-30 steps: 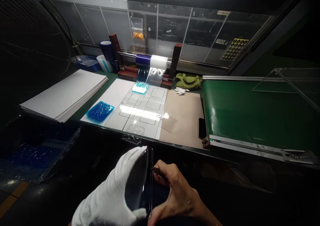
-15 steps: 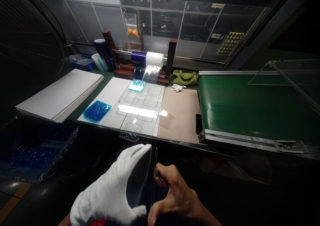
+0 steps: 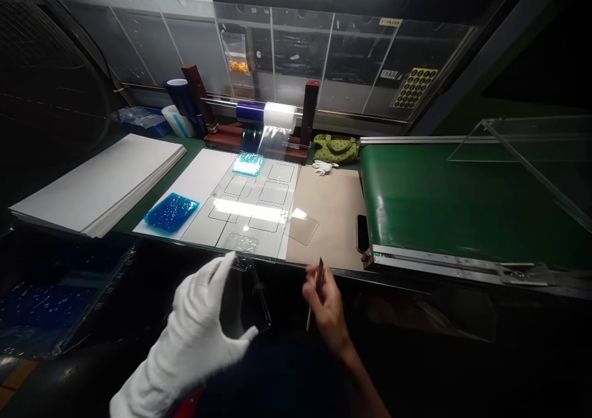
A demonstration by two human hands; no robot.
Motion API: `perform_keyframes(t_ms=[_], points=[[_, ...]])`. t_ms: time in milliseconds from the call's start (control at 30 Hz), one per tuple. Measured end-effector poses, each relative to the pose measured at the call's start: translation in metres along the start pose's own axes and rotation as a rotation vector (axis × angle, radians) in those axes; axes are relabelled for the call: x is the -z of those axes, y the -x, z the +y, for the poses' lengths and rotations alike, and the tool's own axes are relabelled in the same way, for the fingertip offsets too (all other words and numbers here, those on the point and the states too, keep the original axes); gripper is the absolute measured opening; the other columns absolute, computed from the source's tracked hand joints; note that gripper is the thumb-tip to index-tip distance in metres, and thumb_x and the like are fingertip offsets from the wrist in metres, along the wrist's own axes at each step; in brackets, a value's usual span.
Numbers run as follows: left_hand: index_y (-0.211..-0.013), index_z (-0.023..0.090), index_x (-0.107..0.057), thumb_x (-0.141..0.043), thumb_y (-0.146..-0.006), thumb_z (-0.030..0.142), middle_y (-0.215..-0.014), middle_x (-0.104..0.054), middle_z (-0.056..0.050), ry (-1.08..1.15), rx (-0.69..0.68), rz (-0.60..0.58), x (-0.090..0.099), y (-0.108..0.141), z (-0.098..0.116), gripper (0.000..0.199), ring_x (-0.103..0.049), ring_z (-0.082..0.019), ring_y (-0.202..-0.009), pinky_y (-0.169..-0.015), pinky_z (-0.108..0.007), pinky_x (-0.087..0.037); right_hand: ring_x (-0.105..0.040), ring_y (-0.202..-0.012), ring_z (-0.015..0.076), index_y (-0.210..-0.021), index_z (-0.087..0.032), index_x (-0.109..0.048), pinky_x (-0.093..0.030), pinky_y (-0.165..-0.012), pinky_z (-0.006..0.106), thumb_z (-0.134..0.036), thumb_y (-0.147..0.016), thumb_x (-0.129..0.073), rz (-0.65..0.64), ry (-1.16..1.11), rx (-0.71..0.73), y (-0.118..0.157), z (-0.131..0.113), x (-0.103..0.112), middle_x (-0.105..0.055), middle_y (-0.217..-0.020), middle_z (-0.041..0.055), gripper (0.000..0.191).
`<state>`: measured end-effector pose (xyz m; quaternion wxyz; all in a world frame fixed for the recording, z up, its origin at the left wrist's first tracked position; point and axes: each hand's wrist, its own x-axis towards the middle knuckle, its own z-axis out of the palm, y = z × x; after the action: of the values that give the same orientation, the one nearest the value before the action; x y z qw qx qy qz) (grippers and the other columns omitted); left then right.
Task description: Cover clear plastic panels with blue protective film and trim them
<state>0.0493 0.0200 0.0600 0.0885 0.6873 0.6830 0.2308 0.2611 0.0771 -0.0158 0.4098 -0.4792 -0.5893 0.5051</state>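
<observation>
From where I stand: gloved left hand (image 3: pixel 197 322) spans a clear panel (image 3: pixel 263 301) by its edges, between the two hands. Bare right hand (image 3: pixel 327 307), apart from it, grips a slim pointed tool (image 3: pixel 320 271). I'd hold rims only, panel steady, tip off the clear face.

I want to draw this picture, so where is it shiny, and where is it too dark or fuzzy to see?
Head view: white glare streaks across the outlined sheet, with softer shine on the green belt; head view, below the table: almost black, so the clear piece in the left hand barely shows; head view, right hand: looks slightly blurred.
</observation>
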Motion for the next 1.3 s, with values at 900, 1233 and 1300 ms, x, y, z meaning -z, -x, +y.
perform_keyframes(t_ms=[900, 1233, 1300], points=[[-0.135, 0.001, -0.032, -0.025, -0.068, 0.086, -0.134, -0.044, -0.023, 2.410, 0.836, -0.592, -0.062, -0.013, -0.045, 0.109, -0.048, -0.029, -0.120, -0.097, -0.039, -0.038, -0.029, -0.135, 0.0369, -0.148, -0.008, -0.002, -0.015, -0.109, 0.064, -0.062, -0.064, -0.069, -0.609, 0.696, 0.477, -0.049, -0.029, -0.070, -0.033, -0.145, 0.0250, 0.121], [-0.134, 0.004, -0.035, -0.030, -0.068, 0.085, -0.140, -0.038, -0.024, 2.405, 1.050, -0.410, -0.064, -0.018, -0.075, 0.105, -0.034, -0.034, -0.132, -0.102, -0.050, -0.032, -0.039, -0.128, 0.0352, -0.147, -0.006, 0.000, -0.015, -0.109, 0.063, -0.048, -0.069, -0.065, -0.474, 0.790, 0.508, -0.097, 0.001, -0.103, -0.041, -0.138, 0.0233, 0.110], [-0.133, 0.003, -0.035, -0.030, -0.067, 0.086, -0.143, -0.033, -0.024, 2.405, 1.143, -0.361, -0.069, -0.009, -0.086, 0.107, -0.026, -0.033, -0.137, -0.104, -0.053, -0.030, -0.037, -0.129, 0.0346, -0.147, -0.007, 0.000, -0.013, -0.109, 0.064, -0.046, -0.074, -0.061, -0.350, 0.877, 0.505, -0.122, 0.014, -0.113, -0.041, -0.138, 0.0230, 0.103]])
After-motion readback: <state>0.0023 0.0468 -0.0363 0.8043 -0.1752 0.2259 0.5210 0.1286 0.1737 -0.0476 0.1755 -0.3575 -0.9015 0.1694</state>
